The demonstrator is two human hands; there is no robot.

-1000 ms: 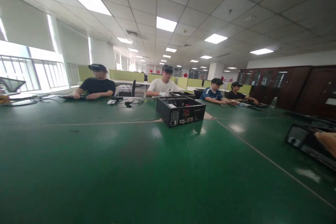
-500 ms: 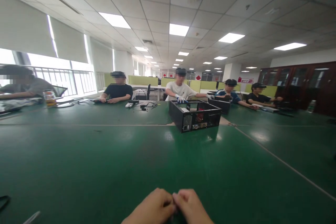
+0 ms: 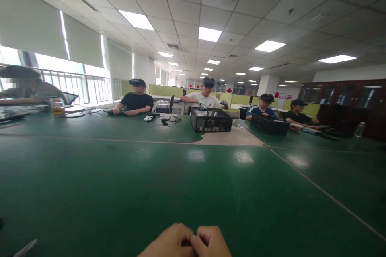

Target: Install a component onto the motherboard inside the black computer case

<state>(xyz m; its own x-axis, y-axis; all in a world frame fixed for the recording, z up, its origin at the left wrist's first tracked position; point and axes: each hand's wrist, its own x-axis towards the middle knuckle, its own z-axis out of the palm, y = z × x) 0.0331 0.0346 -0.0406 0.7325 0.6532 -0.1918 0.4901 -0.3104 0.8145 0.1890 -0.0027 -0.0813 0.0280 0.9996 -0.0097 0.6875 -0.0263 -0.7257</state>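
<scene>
At the bottom middle, my left hand [image 3: 173,241] and my right hand [image 3: 212,242] rest together at the near side of the green table [image 3: 193,184]. Their fingertips touch, and both sets of fingers are curled in. Whatever lies between them, if anything, is hidden. Across the table stands an open black computer case [image 3: 213,124], well beyond my reach. A person in a white shirt [image 3: 197,98] behind it has gloved hands at the case. A second black case [image 3: 269,125] sits to its right, in front of a person in a blue top.
A thin pale object [image 3: 26,247] lies at the lower left. Adapters and cables [image 3: 165,119] are on the far side. A jar [image 3: 57,107] stands at the left, a clear bottle [image 3: 360,129] at the right. Torn green covering bares a pale patch [image 3: 233,137]. Other people sit around.
The open computer case has moved away from me, toward the person in white, baring the pale patch. The second case has shifted right and nearer. My hands stay together; the view has shifted slightly.
</scene>
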